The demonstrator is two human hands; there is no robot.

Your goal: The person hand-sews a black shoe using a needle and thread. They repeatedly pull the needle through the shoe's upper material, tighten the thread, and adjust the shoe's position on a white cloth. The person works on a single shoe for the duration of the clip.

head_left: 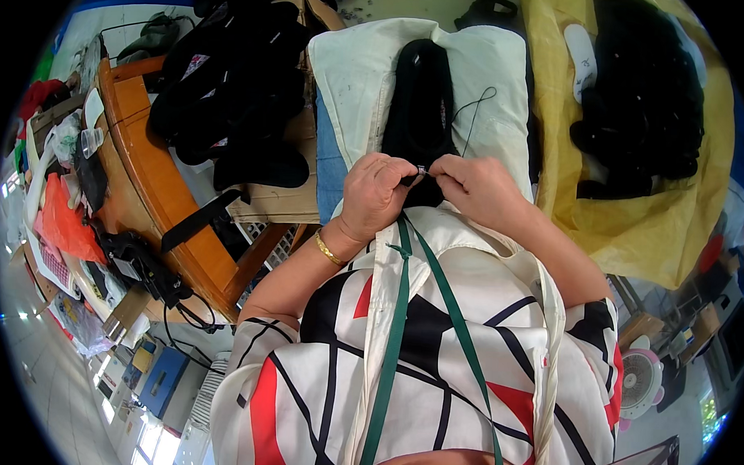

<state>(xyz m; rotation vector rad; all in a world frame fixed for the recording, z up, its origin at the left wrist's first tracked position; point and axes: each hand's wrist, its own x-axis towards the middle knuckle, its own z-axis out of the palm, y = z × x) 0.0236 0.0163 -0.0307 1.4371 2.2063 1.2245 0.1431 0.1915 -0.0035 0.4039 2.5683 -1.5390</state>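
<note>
A black fabric shoe (426,95) lies on a white cloth (496,73) in front of me, toe end away from me. At its near end my left hand (375,190) and my right hand (482,187) meet, fingertips pinched together. Between the fingertips is a small shiny piece (422,170), too small to name for certain. Loose black thread (480,101) loops over the cloth, just beyond my right hand. My fingers hide part of the shoe's near end.
Left of the cloth, a pile of black shoes (230,80) lies over a cardboard box (296,181), beside an orange wooden chair (142,134). To the right, more black shoes (647,103) and a white insole (580,59) rest on yellow sheeting (634,242). A small fan (639,377) stands at lower right.
</note>
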